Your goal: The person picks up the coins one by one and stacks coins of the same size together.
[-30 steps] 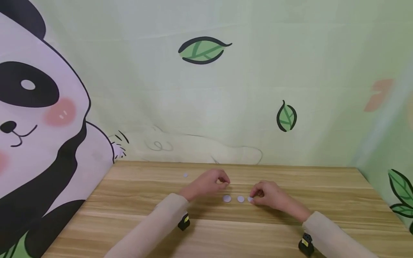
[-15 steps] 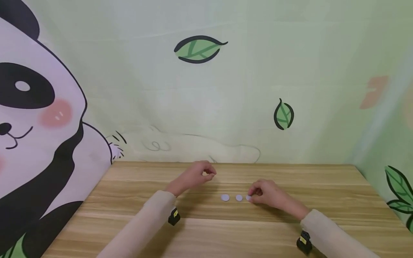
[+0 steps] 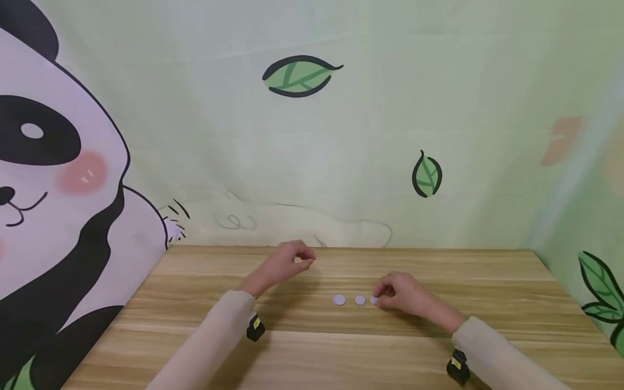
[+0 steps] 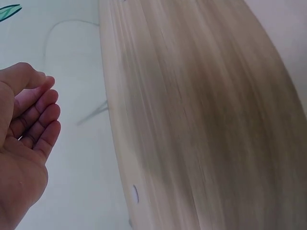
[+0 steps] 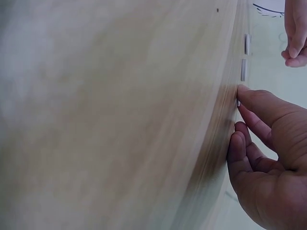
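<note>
My right hand (image 3: 402, 294) pinches the edge of a small pale round disc (image 3: 373, 300), which lies at the right end of a row on the wooden table. To its left lie a middle disc (image 3: 359, 300) and a larger disc (image 3: 339, 299). In the right wrist view the two other discs show edge-on beyond the fingertips. My left hand (image 3: 287, 262) hovers near the table's back edge, fingers loosely curled, thumb tip against the index finger, nothing visible between them. A further disc (image 4: 135, 194) lies near the back edge in the left wrist view; in the head view the left hand hides it.
The wooden table (image 3: 312, 357) ends at the back against a pale green wall cloth (image 3: 341, 135) printed with leaves and a large panda (image 3: 44, 179). Black wrist cameras (image 3: 255, 327) hang under both beige sleeves (image 3: 209, 336).
My left hand has moved left and back, away from the row of discs, and now covers the lone disc at the back. My right hand stays at the right-end disc.
</note>
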Action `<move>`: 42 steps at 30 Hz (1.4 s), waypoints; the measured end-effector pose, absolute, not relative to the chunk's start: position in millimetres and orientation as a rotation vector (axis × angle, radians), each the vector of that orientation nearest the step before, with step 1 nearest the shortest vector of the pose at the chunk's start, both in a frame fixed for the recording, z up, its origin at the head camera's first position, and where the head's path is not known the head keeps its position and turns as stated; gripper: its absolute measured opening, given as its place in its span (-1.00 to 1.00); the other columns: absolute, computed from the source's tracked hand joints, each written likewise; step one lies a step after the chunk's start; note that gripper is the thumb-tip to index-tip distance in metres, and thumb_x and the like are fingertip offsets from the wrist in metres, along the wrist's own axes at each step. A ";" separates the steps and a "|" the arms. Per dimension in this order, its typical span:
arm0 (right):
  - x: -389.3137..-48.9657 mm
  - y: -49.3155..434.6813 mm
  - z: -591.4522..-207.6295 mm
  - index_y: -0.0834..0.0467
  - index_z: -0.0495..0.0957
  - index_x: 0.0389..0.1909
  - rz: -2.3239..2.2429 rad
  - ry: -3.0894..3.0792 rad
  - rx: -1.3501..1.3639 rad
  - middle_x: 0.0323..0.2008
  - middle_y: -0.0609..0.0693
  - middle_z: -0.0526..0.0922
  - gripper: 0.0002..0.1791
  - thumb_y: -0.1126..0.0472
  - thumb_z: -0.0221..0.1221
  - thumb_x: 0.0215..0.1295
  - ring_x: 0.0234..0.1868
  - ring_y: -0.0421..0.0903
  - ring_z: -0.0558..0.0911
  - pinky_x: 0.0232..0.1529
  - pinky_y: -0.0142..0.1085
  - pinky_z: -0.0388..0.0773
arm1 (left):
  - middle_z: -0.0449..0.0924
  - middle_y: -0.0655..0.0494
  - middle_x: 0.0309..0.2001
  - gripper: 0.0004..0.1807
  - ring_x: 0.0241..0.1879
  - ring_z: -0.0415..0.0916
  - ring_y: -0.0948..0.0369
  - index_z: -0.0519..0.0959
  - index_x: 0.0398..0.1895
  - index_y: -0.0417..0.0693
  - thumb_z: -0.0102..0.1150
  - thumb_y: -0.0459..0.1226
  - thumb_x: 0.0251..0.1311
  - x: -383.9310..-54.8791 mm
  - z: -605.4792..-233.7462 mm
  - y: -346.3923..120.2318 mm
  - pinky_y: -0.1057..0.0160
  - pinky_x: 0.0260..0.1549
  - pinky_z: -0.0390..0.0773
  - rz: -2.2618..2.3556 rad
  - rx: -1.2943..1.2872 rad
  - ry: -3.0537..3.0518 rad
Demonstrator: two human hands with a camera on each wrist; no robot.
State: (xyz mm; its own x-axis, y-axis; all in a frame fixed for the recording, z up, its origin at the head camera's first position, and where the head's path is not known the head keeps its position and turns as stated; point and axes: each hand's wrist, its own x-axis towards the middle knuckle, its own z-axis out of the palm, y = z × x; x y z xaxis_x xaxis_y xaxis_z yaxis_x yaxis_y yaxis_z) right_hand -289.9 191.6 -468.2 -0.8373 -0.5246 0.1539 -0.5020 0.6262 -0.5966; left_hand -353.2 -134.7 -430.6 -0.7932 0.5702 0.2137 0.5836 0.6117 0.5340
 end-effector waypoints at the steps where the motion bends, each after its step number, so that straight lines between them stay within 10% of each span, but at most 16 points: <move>1: -290.4 191.7 -468.2 0.12 0.70 -0.32 -1.006 2.801 -0.883 -0.36 -0.14 0.66 -0.92 0.24 0.41 0.22 -0.33 -0.27 0.55 -0.28 -0.39 0.54 | 0.66 0.02 -0.15 -0.83 -0.09 0.60 0.08 0.69 -0.09 -0.27 0.22 -0.37 0.36 -353.2 -430.8 -137.2 -0.09 0.02 0.59 -0.938 -0.990 -2.799; 42: -291.7 186.7 -460.0 0.17 0.68 -0.36 -0.977 2.741 -0.865 -0.46 -0.16 0.64 -0.93 0.28 0.39 0.25 -0.40 -0.28 0.53 -0.35 -0.40 0.53 | 0.67 0.01 -0.14 -0.83 -0.08 0.60 0.05 0.69 -0.09 -0.27 0.25 -0.35 0.34 -354.7 -437.6 -212.2 -0.04 -0.01 0.58 -0.889 -0.711 -2.841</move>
